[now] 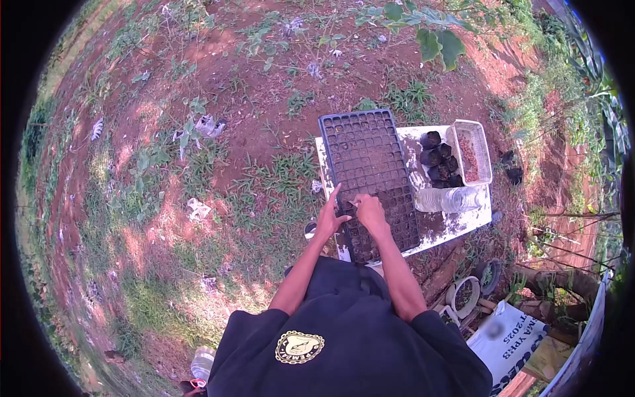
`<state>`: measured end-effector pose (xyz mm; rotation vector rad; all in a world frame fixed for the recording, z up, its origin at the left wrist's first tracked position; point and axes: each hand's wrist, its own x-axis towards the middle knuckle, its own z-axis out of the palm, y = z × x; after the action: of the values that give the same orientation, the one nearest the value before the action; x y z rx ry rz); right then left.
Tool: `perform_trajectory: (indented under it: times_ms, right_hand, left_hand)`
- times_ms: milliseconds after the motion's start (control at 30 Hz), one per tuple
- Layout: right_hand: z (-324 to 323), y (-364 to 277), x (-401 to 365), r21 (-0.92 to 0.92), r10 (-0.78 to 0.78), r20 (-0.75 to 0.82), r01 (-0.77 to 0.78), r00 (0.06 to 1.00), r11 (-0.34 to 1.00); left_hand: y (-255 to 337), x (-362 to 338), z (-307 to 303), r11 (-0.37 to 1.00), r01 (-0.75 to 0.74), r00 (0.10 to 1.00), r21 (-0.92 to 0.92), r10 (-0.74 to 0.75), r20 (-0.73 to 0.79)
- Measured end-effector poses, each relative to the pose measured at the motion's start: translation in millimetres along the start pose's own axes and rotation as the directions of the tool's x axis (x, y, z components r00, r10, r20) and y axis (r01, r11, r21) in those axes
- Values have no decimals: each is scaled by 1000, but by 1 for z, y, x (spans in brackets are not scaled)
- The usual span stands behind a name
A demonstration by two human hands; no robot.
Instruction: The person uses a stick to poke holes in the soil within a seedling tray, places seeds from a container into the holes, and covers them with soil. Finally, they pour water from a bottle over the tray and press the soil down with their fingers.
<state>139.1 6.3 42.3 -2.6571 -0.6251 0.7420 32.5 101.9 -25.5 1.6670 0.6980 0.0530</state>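
Observation:
A black seedling tray with many small cells lies on a white table. My left hand rests on the tray's near left edge, fingers spread against it. My right hand is over the cells at the near part of the tray, fingers pinched around something small and pale that I cannot make out.
Beside the tray on the table stand several small black pots, a clear tub with reddish contents and a clear plastic bottle lying on its side. Bare red soil and weeds surround the table. Round pots and a printed sack sit at lower right.

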Motion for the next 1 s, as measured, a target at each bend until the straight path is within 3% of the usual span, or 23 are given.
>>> perform_trajectory:
  times_ms: [167, 333, 400, 467, 600, 667, 767, 933, 1000]
  right_hand:
    - [7, -2, -1, -49, -3, 86, 7, 996, 999]
    - [5, 2, 4, 19, 1, 10, -1, 1000, 1000]
    - [-6, -2, -2, 27, 32, 4, -32, 999, 999]
    - [-8, -1, -6, 19, 2, 63, -4, 998, 1000]
    - [15, 3, 3, -29, -10, 72, 12, 997, 999]
    - [17, 7, 10, 42, -1, -1, 1, 1000, 999]
    - [-9, -3, -1, 39, 48, 7, -48, 999, 998]
    - [7, -1, -1, 8, 3, 59, -4, 998, 1000]
    - [12, -2, 4, -6, 4, 43, -3, 999, 1000]
  left_hand:
    - [2, 0, -1, 1000, -11, 1000, 9, 11, -11]
    - [7, -2, -3, 997, 70, 997, 43, -71, 24]
    - [6, -4, -2, 998, -62, 998, -8, 62, -17]
    - [7, -4, -2, 999, -43, 999, 6, 43, -12]
    - [6, -3, -2, 999, -42, 999, 29, 43, -13]
    - [4, -2, -2, 999, -38, 999, 39, 38, -12]
    - [3, -2, -1, 999, -41, 999, 23, 41, -5]
    - [-1, 0, 1, 999, -28, 1000, 15, 28, 6]
    - [-2, -1, 2, 985, -167, 982, 44, 170, -78]
